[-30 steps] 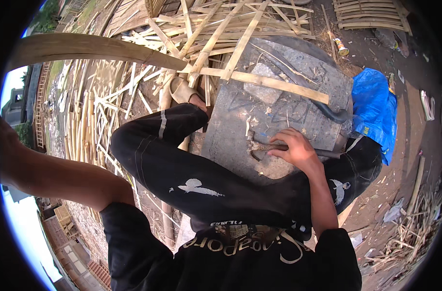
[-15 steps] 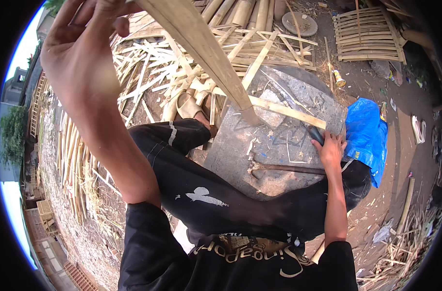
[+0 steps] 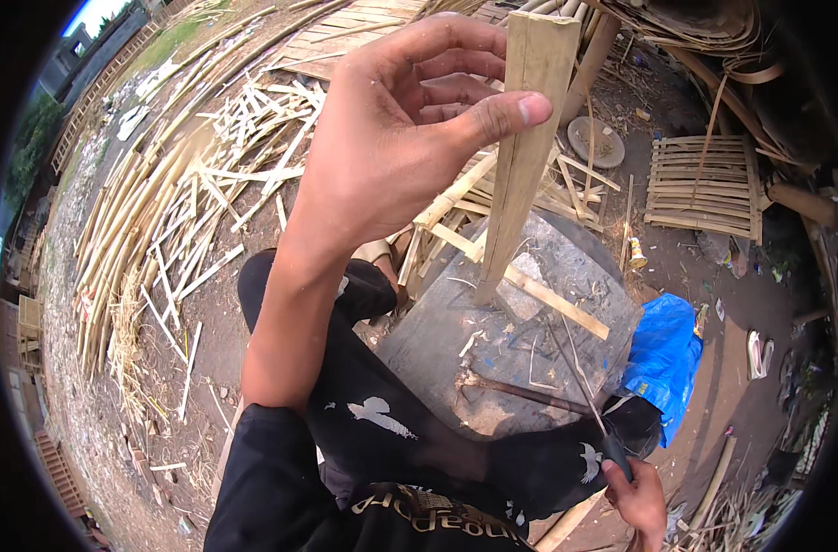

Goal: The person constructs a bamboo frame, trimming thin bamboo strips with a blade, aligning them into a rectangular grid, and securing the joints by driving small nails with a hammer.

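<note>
My left hand (image 3: 382,156), raised high, grips the upper part of a flat bamboo slat (image 3: 522,175) between thumb and fingers. The slat stands nearly upright, its lower end resting on a grey worktop (image 3: 428,345) in front of me. At the lower right, my right hand (image 3: 644,506) is wrapped round the dark handle of a knife (image 3: 615,453). Its long, thin blade points away over the worktop. A short bamboo strip (image 3: 571,313) lies across the worktop behind the blade. Nearer to me is a dark stick with a knobbed end (image 3: 529,394).
Beside the worktop, a blue plastic sheet (image 3: 663,354) hangs at the right. Split bamboo strips (image 3: 253,138) are heaped beyond and to the left, next to long poles (image 3: 129,248). A slatted bamboo panel (image 3: 704,189) and a round stone-like disc (image 3: 595,141) lie at the far right.
The slat has swung more upright, with my left hand moving right on it. My right hand has lifted the knife off the worktop and drawn it back toward me. The view has shifted.
</note>
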The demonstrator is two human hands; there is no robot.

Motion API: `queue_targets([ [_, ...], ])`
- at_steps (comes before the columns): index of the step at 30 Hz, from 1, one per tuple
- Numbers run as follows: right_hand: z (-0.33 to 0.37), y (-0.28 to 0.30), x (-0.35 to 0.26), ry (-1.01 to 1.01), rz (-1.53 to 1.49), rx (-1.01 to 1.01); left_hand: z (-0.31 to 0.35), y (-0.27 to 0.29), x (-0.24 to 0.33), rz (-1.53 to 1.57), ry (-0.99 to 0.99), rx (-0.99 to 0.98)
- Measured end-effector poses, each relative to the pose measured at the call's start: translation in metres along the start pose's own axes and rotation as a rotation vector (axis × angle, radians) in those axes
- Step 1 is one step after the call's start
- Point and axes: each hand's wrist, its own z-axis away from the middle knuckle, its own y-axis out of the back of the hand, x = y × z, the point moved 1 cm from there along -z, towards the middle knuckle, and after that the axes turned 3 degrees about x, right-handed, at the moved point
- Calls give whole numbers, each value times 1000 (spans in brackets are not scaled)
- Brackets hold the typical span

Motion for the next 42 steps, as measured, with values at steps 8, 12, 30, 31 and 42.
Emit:
queue_targets([
  [8,93,57,8,-35,-186,-19,14,2,-27,265,192,-288],
  [12,94,62,7,122,-250,59,16,-25,-13,447,204,-159],
  [30,39,-40,-106,775,-1148,-216,16,-66,-19,-252,-402,286],
  [31,39,-41,-106,757,-1164,-192,15,-67,-20,-257,-414,285],
  [42,44,-42,-121,792,-1101,-151,9,-67,-26,-264,-454,281],
])
